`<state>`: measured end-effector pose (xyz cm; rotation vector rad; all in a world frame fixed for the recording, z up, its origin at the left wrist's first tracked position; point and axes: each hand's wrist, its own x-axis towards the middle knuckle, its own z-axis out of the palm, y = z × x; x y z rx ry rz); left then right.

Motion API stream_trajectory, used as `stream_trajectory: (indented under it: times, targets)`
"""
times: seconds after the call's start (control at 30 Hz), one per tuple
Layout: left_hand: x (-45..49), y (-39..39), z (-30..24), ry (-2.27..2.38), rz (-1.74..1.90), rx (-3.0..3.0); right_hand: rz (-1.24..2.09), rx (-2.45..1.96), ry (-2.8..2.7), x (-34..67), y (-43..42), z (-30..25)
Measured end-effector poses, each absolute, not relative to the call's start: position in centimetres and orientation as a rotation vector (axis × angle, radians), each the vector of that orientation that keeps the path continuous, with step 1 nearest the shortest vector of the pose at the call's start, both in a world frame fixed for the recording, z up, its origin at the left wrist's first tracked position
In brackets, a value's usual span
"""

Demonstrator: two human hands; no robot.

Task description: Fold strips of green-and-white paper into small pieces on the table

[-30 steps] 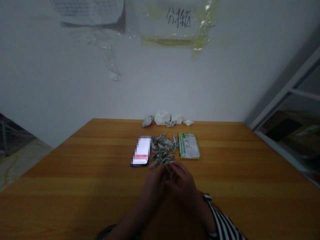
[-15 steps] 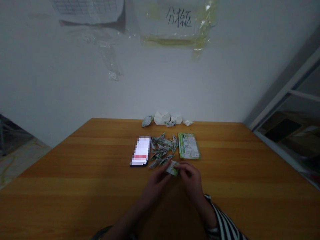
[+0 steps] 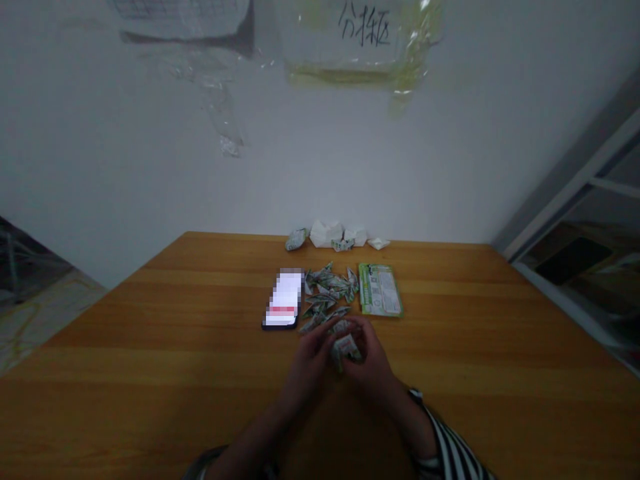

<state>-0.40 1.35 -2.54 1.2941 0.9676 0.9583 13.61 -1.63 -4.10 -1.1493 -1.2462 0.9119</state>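
My left hand (image 3: 309, 363) and my right hand (image 3: 373, 360) meet above the near middle of the table. Between them they grip a small piece of green-and-white printed paper (image 3: 346, 347), partly folded. Fingers of both hands are closed on its edges and cover parts of it. Just beyond the fingertips lies a loose pile of folded paper pieces (image 3: 333, 287) with the same green-and-white print, several of them pointed.
A phone (image 3: 284, 300) with a lit, blurred screen lies left of the pile. To the right is a flat green-and-white printed packet (image 3: 381, 291). Along the wall sit crumpled white paper (image 3: 326, 235) and a crumpled printed piece (image 3: 295, 239). All rest on a wooden table (image 3: 475, 333).
The piece of printed paper has been turned and shows a different face. My right hand has come round its side, with the fingers now bent over its far edge. The view has shifted slightly.
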Motion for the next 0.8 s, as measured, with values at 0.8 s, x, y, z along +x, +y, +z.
stream_trajectory:
  times: [0.8]
  targets:
    - [-0.7,1.2,-0.5,1.155,0.962,1.532,0.860,-1.361,-1.366,14.6,-2.2,-2.5]
